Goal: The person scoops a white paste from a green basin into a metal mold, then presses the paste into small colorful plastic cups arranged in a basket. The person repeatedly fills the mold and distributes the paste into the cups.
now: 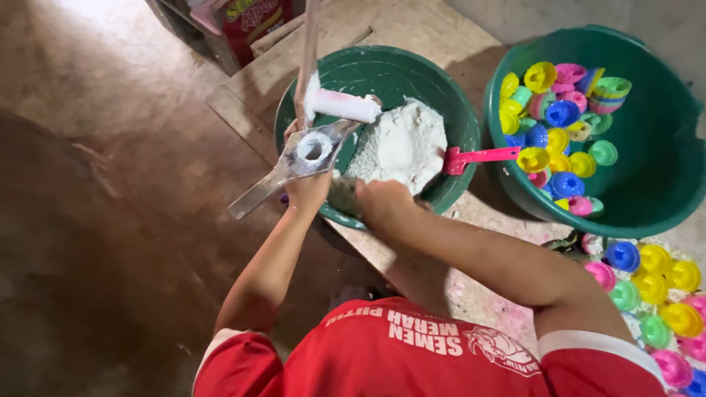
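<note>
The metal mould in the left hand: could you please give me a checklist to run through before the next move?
1. Left hand grips the metal mould firmly: ok.
2. Mould held over the green basin: ok.
3. Mould's round hole packed full: cannot tell.
4. Right hand at the white powder: ok.
5. Pink scoop lies on the basin rim, apart from both hands: ok.

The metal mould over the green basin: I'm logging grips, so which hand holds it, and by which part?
The left hand holds the metal mould from beneath its ring end; the flat handle sticks out free. The right hand rests in the white powder, its grip hidden.
</note>
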